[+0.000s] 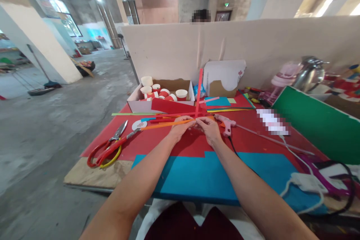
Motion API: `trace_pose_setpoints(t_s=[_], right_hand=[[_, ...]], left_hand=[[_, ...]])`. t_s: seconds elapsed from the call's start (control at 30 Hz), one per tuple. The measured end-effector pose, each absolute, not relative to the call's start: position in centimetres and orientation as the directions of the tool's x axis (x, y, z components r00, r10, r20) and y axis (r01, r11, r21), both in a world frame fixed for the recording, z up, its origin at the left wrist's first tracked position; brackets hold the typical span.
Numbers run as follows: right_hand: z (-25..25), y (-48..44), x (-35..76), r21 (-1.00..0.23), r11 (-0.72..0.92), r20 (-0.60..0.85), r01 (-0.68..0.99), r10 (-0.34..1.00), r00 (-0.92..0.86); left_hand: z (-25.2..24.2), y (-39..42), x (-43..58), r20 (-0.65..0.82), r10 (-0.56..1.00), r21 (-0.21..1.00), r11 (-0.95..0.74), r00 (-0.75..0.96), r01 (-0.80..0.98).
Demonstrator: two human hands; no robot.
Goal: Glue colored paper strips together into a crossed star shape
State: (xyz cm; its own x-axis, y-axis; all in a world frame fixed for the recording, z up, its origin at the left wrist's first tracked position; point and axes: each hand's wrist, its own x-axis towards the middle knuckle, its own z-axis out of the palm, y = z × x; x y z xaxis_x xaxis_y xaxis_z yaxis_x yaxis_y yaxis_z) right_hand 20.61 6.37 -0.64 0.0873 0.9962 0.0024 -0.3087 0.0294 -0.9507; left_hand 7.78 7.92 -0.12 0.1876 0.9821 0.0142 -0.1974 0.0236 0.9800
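Note:
Above the red sheet, my left hand (180,128) pinches an orange strip (157,124), which stretches out to the left. My right hand (210,130) meets it fingertip to fingertip, closed on the lower end of a red strip (199,92) that stands upright. The two strips come together between my fingers; whether they are joined is hidden. A pink glue gun (227,124) lies just right of my right hand. Left of my left hand are red-handled scissors (108,148), with another red-and-yellow-handled tool (119,146) across them.
A white box (135,105) of red-and-white paper cups (164,93) stands behind my hands. Blue sheet (180,180) covers the front of the table. A green panel (312,127), a metal jug (309,73) and a white power strip (308,182) with cables are on the right.

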Motion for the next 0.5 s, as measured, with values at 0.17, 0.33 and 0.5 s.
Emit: trace_pose_setpoints(t_s=[0.17,0.33,0.5], right_hand=[[-0.31,6.28,20.95,-0.942,-0.053,-0.054,-0.332,0.998,-0.006],[-0.54,6.46,21.23,-0.981,0.01,0.01,-0.192,1.0,0.0],[-0.93,6.67,21.3,-0.99,0.079,0.074,-0.116,0.996,0.048]], left_hand=[[-0.05,8.08,7.71,0.025,0.993,0.984,-0.003,0.118,-0.179],[-0.1,8.03,7.65,0.025,0.988,0.985,0.002,0.154,-0.175],[-0.33,8.13,7.67,0.035,0.983,0.985,-0.003,0.181,-0.172]])
